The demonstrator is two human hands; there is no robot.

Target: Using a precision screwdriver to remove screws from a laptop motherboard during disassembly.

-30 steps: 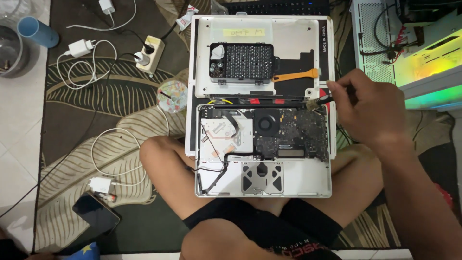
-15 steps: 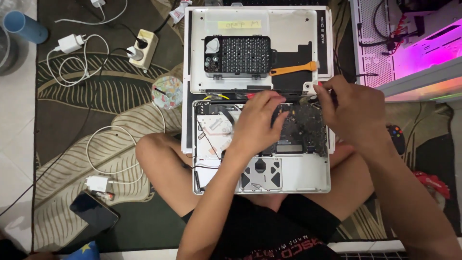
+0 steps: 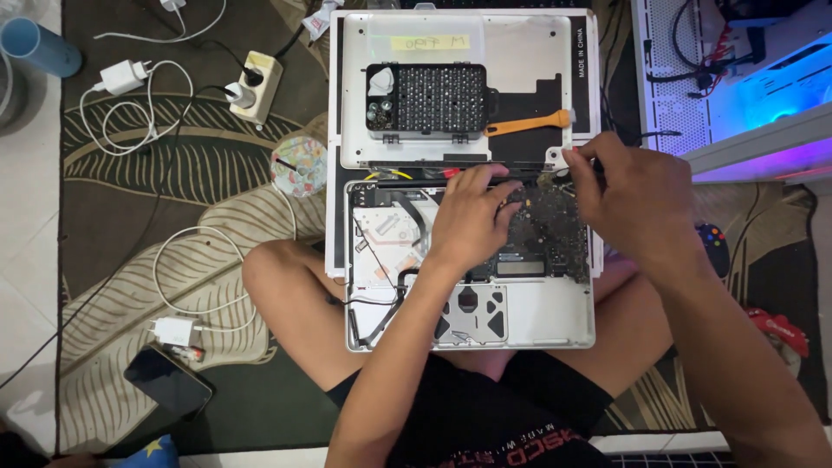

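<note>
An opened silver laptop (image 3: 537,321) lies on my crossed legs with its insides showing. My left hand (image 3: 472,212) rests flat on the fan area near the hinge, fingertips pressing down, holding nothing. My right hand (image 3: 628,195) is at the top right corner of the dark logic board (image 3: 555,234), fingers pinched on a thin dark tool (image 3: 596,163) whose tip points at that corner. Behind the laptop lies its removed bottom cover (image 3: 520,52). On the cover sit a black screwdriver bit case (image 3: 429,100) and an orange pry tool (image 3: 529,124).
On the patterned rug to the left are a power strip (image 3: 254,85), white chargers with cables (image 3: 178,329), a round patterned tin (image 3: 299,166) and a dark phone (image 3: 167,381). A blue cup (image 3: 39,45) stands far left. A lit computer case (image 3: 737,69) is at right.
My left hand came in and settled on the fan area of the board. My right hand stays at the board's top right corner. The view shifted slightly.
</note>
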